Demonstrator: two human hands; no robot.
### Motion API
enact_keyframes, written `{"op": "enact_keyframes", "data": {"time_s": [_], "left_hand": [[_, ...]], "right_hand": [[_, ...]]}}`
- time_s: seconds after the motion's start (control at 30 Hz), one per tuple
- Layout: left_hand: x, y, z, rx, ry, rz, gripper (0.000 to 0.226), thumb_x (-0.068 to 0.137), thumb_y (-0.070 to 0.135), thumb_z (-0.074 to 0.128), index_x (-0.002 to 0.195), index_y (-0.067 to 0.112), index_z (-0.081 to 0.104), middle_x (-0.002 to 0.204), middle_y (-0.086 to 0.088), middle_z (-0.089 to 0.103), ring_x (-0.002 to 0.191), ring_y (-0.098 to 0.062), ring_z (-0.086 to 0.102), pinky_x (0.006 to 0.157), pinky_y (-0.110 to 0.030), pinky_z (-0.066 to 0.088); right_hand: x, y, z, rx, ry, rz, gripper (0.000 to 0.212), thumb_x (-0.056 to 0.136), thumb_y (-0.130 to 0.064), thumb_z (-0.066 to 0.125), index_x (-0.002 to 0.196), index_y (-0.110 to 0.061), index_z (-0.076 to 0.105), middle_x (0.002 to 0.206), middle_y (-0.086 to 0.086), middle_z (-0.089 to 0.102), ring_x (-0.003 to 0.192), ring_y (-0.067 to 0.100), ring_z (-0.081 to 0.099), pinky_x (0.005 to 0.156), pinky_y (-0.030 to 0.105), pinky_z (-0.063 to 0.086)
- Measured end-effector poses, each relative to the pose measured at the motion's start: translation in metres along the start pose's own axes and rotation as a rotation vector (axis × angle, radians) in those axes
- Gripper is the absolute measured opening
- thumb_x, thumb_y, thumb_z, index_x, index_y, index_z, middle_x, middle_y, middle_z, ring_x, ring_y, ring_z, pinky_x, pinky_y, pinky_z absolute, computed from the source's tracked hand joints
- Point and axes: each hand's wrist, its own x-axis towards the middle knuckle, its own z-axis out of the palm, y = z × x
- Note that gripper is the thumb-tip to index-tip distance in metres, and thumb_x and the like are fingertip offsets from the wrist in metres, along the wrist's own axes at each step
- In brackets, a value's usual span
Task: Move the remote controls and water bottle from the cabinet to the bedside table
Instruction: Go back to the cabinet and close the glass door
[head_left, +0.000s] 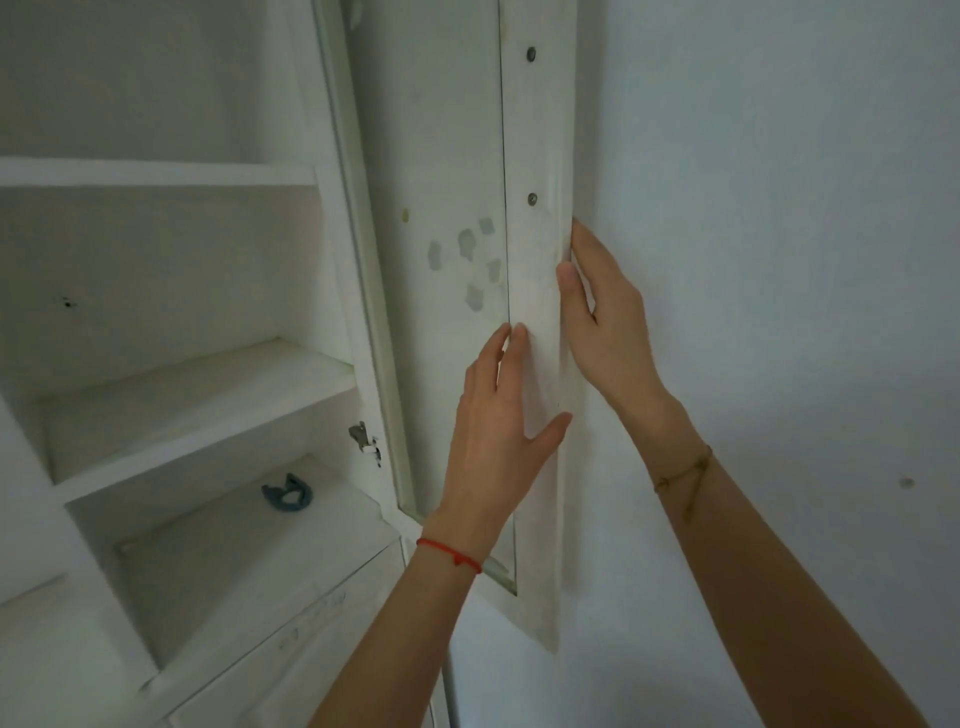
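Note:
The white cabinet (171, 364) stands open, its shelves bare of remote controls and water bottle. Its glass-panelled door (540, 156) is swung wide against the wall. My left hand (498, 426) lies flat on the door's inner frame, fingers spread. My right hand (605, 322) grips the door's outer edge, fingers wrapped behind it and thumb on the front. No remote controls, water bottle or bedside table are in view.
A small blue ring-shaped object (287, 496) lies on the lowest shelf. A metal hinge (363, 441) sits at the cabinet's side. The pale wall (779, 260) fills the right. Sticker remnants (467, 260) mark the glass.

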Motion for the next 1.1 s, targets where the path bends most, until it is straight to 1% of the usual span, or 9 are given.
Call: {"op": "enact_keyframes", "data": {"time_s": [0.33,0.43,0.6,0.63,0.7,0.77,0.83,0.97,1.1], "left_hand": [[-0.039,-0.003,-0.040,0.014,0.133,-0.066,0.086,0.083,0.040,0.069,0.151,0.017,0.023,0.155,0.006,0.024,0.143,-0.003,0.020,0.118,-0.018,0.018],[-0.054,-0.009,-0.064,0.032,0.200,-0.113,0.078,0.084,0.033,0.069,0.149,0.016,0.029,0.151,0.004,0.035,0.140,-0.005,0.029,0.117,-0.028,0.027],[-0.081,-0.025,-0.107,0.132,0.300,-0.143,0.067,0.083,0.027,0.071,0.142,0.017,0.042,0.135,0.006,0.051,0.125,-0.011,0.048,0.101,-0.040,0.045],[-0.086,-0.029,-0.115,0.158,0.315,-0.155,0.065,0.083,0.027,0.071,0.141,0.018,0.044,0.133,0.007,0.053,0.124,-0.010,0.049,0.102,-0.038,0.045],[-0.094,-0.037,-0.131,0.209,0.342,-0.191,0.061,0.083,0.027,0.071,0.139,0.019,0.046,0.131,0.009,0.055,0.121,-0.008,0.050,0.102,-0.023,0.042],[-0.101,-0.047,-0.147,0.252,0.374,-0.224,0.060,0.083,0.024,0.072,0.137,0.019,0.049,0.128,0.012,0.054,0.116,-0.006,0.051,0.097,-0.012,0.039],[-0.107,-0.058,-0.161,0.297,0.411,-0.247,0.057,0.082,0.020,0.072,0.135,0.016,0.051,0.124,0.014,0.053,0.116,-0.008,0.052,0.098,-0.019,0.042],[-0.112,-0.093,-0.192,0.337,0.432,-0.334,0.055,0.083,0.019,0.070,0.134,0.014,0.051,0.122,0.002,0.060,0.112,-0.014,0.057,0.096,-0.032,0.048],[-0.115,-0.138,-0.222,0.405,0.386,-0.374,0.062,0.082,0.017,0.071,0.138,0.013,0.046,0.122,-0.002,0.059,0.115,-0.018,0.054,0.100,-0.037,0.046]], "right_hand": [[-0.018,-0.035,0.027,0.038,-0.080,-0.197,0.050,0.102,-0.018,0.037,0.147,0.001,0.029,0.154,0.012,0.034,0.143,0.021,0.030,0.116,0.041,0.028],[-0.025,-0.053,0.047,0.092,-0.138,-0.259,0.052,0.102,-0.018,0.036,0.148,0.003,0.024,0.156,0.014,0.028,0.145,0.021,0.026,0.119,0.040,0.025],[-0.035,-0.085,0.084,0.272,-0.230,-0.305,0.054,0.102,-0.011,0.036,0.149,0.004,0.016,0.159,0.016,0.017,0.148,0.018,0.016,0.122,0.033,0.016],[-0.036,-0.091,0.092,0.308,-0.248,-0.312,0.054,0.101,-0.009,0.037,0.149,0.004,0.015,0.159,0.015,0.015,0.149,0.018,0.014,0.122,0.035,0.016],[-0.038,-0.103,0.109,0.367,-0.294,-0.322,0.056,0.101,-0.007,0.038,0.150,0.004,0.013,0.160,0.015,0.012,0.149,0.019,0.011,0.122,0.039,0.015],[-0.039,-0.116,0.127,0.411,-0.344,-0.331,0.059,0.100,-0.006,0.040,0.150,0.003,0.010,0.161,0.015,0.008,0.150,0.019,0.008,0.122,0.041,0.013],[-0.041,-0.128,0.145,0.439,-0.386,-0.332,0.064,0.099,-0.007,0.043,0.151,0.000,0.007,0.162,0.012,0.004,0.150,0.017,0.004,0.123,0.035,0.010],[-0.047,-0.149,0.190,0.491,-0.448,-0.273,0.077,0.097,-0.012,0.050,0.152,-0.005,-0.003,0.162,0.004,-0.007,0.149,0.009,-0.005,0.114,0.009,0.003],[-0.048,-0.163,0.239,0.436,-0.534,-0.238,0.078,0.098,-0.020,0.049,0.153,-0.013,-0.006,0.162,-0.006,-0.010,0.147,0.001,-0.007,0.118,0.015,0.001]]}}
